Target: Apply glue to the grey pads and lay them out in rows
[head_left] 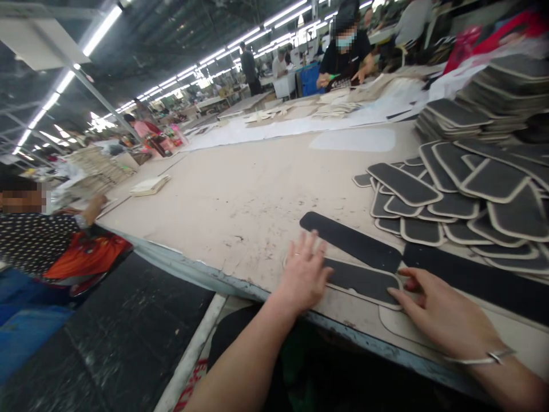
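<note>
A dark grey rounded panel with a pale border lies flat near the table's front edge. Across its left end rests my left hand, palm down with the fingers stretched out. My right hand has thumb and fingers closed around the panel's right end; part of the fingertips is hidden. Just beyond lies a long black strip without a border. Another black strip runs to the right behind my right hand. Under that hand is a beige piece with a rounded corner.
Bordered dark panels lie in a loose heap at the right, with taller stacks behind. A small pale stack sits at the table's far left. One person sits at the left; another works across the table.
</note>
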{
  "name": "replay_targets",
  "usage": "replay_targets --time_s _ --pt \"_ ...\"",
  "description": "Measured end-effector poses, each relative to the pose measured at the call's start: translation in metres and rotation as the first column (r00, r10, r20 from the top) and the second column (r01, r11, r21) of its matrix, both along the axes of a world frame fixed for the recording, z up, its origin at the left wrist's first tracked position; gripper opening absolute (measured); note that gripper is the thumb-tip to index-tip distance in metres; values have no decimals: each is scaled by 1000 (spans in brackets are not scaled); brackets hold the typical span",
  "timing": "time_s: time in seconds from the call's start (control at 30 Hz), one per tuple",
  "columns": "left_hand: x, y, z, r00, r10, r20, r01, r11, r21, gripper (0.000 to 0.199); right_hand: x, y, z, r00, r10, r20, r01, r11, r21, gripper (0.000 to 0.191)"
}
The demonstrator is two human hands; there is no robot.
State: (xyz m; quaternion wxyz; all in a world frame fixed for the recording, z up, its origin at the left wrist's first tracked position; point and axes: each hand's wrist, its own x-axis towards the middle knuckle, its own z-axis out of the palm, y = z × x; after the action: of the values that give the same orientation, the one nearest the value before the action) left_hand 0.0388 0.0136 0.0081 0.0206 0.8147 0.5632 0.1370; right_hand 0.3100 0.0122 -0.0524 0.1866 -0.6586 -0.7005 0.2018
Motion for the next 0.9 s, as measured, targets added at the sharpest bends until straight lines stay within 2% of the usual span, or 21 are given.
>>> replay_targets --time_s 0.03,0.07,0.13,0.2,0.27,0.4,0.5,0.73,0.9 --pt "11 -4 -1 990 -141 -19 140 990 -35 55 1 1 -3 1000 -3 -12 3 1000 11 54" --pt "20 -8 -3 972 -235 -29 232 969 -82 57 2 2 -5 1000 -6 -27 7 1000 20 57" --pt "29 -12 -8 953 -302 -31 294 942 -162 66 3 4 -8 998 -22 -55 23 999 24 60" --pt "22 -13 -12 964 -263 -32 251 945 -209 74 3 6 -6 997 -37 -67 38 999 2 62" --pt "2 -13 -14 978 -203 -49 185 951 -246 77 2 8 -4 997 -37 -67 36 999 -25 61" --pt "-46 -11 -12 987 -97 -126 54 949 -311 75 0 9 -2 999 -17 -45 15 999 -30 60" --pt "-66 -10 -14 981 -68 -180 10 952 -305 73 -3 7 3 1000 -15 -19 15 1000 -26 57" --pt "-68 -8 -26 960 -53 -274 -14 972 -235 69 -12 0 28 999 19 42 -16 997 -77 31" --pt "-67 -8 -27 958 -40 -286 -29 972 -233 69 -17 -4 35 998 -12 59 16 997 -73 33"
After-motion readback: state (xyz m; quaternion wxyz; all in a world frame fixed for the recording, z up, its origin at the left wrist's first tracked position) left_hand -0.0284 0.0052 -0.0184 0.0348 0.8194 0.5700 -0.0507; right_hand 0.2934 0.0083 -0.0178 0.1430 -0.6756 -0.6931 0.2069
